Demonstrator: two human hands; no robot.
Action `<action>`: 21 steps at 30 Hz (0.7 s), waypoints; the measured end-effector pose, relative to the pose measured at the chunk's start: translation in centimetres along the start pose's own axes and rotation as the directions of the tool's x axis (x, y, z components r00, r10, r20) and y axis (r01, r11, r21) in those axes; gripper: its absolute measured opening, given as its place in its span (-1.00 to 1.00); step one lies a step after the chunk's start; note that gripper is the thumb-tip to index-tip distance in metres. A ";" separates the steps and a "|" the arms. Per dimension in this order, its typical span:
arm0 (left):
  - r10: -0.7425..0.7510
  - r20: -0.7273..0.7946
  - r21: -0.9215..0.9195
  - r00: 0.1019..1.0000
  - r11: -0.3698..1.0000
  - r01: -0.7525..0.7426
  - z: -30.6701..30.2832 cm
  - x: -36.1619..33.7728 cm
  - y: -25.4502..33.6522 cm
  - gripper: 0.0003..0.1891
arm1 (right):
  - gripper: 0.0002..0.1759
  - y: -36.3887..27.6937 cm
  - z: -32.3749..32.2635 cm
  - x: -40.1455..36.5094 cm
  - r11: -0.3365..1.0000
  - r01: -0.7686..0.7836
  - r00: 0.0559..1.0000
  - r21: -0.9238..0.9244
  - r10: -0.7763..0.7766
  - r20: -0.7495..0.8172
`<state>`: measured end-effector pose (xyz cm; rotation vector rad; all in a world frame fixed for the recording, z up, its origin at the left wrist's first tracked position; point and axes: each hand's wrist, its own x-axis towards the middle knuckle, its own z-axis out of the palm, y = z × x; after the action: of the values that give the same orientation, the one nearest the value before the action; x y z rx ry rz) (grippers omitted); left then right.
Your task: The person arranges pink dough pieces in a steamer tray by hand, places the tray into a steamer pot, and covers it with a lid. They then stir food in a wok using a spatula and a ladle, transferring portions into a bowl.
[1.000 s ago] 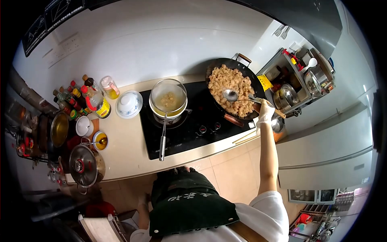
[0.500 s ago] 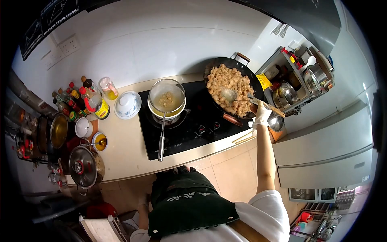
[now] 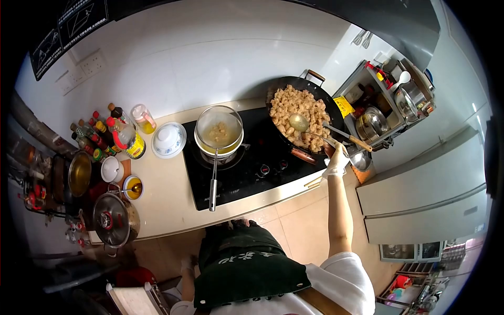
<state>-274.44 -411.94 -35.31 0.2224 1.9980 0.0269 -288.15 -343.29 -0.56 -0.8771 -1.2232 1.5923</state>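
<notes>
My right hand (image 3: 336,161), in a clear glove, is closed around the handle of a metal ladle. The ladle's round bowl (image 3: 298,123) rests among browned chunks of food (image 3: 294,102), which look like fried meat, in a large black wok (image 3: 336,116). Just above that hand, a spatula with a wooden handle (image 3: 361,144) leans over the wok's right rim. Low beside the apron, my left hand (image 3: 188,263) hangs in shadow, its fingers not clear. A mesh strainer (image 3: 219,118) with some bits in it sits over a small pot (image 3: 224,152) on the left burner.
The black cooktop (image 3: 247,178) carries both vessels. Left of it stand a lidded white bowl (image 3: 169,139), several sauce bottles (image 3: 135,146), a small bowl with a spoon (image 3: 133,187) and a lidded steel pot (image 3: 107,216). A shelf with bowls (image 3: 373,123) is at right, near a fridge (image 3: 425,184).
My right hand has moved down and slightly left, away from the spatula handle. The ladle's bowl now shows more plainly among the chunks. The whole view has shifted slightly.
</notes>
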 end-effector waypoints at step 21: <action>-0.275 -0.003 -0.728 0.961 0.660 0.187 -0.9 -2.4 1.0 -0.72 | -0.84 -3.6 1.4 -3.8 1.000 -0.018 0.999 0.007 0.017 0.045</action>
<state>-274.12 -411.29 -32.65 -0.5680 1.9546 0.6753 -287.35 -347.00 3.27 -0.8538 -1.2433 1.6371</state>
